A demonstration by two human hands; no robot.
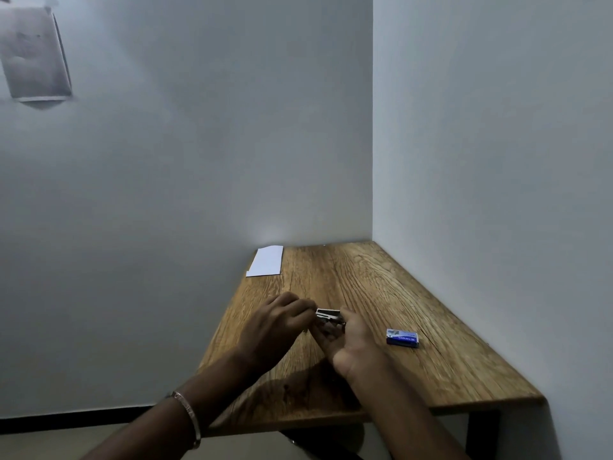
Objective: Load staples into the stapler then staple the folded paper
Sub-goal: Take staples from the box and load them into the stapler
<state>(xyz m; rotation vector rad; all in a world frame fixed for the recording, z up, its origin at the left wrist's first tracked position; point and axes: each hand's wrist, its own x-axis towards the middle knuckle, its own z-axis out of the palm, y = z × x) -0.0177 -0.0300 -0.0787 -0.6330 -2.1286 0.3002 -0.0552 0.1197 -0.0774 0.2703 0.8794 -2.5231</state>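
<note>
A small metal stapler (328, 315) is held just above the middle of the wooden table (414, 293). My right hand (351, 343) grips it from below and the right, fingers curled round its body. My left hand (277, 322) meets it from the left, with fingertips pinched at the stapler's near end; whether staples sit between those fingers is too small to tell. The folded white paper (266, 261) lies flat at the table's far left corner by the wall. A blue staple box (402, 337) lies on the table to the right of my hands.
The table stands in a corner, with walls along its far edge and its right side. Its left edge drops to the floor. A grey box-like fixture (34, 54) hangs on the left wall, high up. A bracelet (189, 416) circles my left wrist.
</note>
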